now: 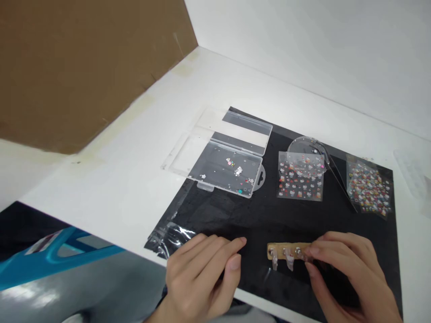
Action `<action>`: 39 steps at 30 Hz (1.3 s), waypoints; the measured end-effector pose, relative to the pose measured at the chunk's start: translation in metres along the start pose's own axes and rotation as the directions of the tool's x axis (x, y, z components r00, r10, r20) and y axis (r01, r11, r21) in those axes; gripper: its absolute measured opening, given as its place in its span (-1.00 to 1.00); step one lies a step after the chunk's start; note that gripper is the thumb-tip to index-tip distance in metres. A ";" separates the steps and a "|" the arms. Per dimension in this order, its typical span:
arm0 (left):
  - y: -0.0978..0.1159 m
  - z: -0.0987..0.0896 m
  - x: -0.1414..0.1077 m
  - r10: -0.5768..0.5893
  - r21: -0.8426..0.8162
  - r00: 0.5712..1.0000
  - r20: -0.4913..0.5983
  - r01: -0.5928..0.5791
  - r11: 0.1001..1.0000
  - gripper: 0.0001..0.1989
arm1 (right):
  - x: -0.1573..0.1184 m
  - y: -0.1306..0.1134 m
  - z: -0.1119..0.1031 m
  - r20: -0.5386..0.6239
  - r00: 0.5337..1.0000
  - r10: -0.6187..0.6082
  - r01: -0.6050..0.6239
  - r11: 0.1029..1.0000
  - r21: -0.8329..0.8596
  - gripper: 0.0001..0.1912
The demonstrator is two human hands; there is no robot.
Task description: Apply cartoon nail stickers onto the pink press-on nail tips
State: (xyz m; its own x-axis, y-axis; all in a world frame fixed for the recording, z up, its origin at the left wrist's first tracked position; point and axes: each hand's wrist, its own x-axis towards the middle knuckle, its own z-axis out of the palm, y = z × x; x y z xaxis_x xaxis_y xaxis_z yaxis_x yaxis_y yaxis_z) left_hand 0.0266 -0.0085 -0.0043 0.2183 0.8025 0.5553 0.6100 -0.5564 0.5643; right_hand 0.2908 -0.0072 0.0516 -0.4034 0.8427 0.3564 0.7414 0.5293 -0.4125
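Note:
A narrow wooden strip [279,252] lies on the black mat, with several clear false nail tips standing on small metal posts along it. One clear nail tip [288,260] points toward me near its middle. At the strip's right end, my right hand [350,264] is closed, thumb and fingers pinching a nail tip that they mostly cover. My left hand [205,273] rests left of the strip, loosely curled. Its thumb and index fingertips are slightly apart with nothing visible between them. The palm is hidden.
Behind lie an open clear plastic case [222,168] with small charms, a patterned sticker sheet [299,181] over a round clear disc [305,143], and tweezers [341,179]. More sticker sheets [368,188] lie right. A brown board [94,67] stands left; the table edge is near me.

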 end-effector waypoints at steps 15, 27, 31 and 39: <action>0.001 0.000 -0.001 0.002 0.003 1.000 0.001 -0.002 1.000 -0.75 | 0.000 -0.001 -0.002 0.016 1.000 -0.008 0.008 1.000 0.018 -0.72; 0.001 0.002 0.000 0.010 0.023 0.999 -0.036 -0.009 1.000 -0.80 | -0.016 0.067 -0.026 -0.255 0.920 0.298 -0.363 0.893 -0.266 -0.67; -0.002 0.006 -0.004 0.048 -0.010 0.988 -0.148 -0.050 0.999 -0.83 | -0.012 0.088 -0.026 -0.375 0.860 0.346 -0.447 0.865 -0.228 -0.68; -0.004 -0.002 -0.036 0.026 -0.192 0.966 -0.256 -0.077 0.978 -0.07 | -0.035 0.008 -0.008 -0.614 0.711 0.344 -0.459 0.888 -0.034 -0.80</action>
State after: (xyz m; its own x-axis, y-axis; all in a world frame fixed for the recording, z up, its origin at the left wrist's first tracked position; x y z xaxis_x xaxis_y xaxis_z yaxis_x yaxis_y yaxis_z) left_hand 0.0154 -0.0354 -0.0252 0.0318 0.7060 0.7075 0.4339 -0.6474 0.6266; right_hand 0.3153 -0.0331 0.0426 0.2974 0.7206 0.6263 0.8618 0.0797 -0.5010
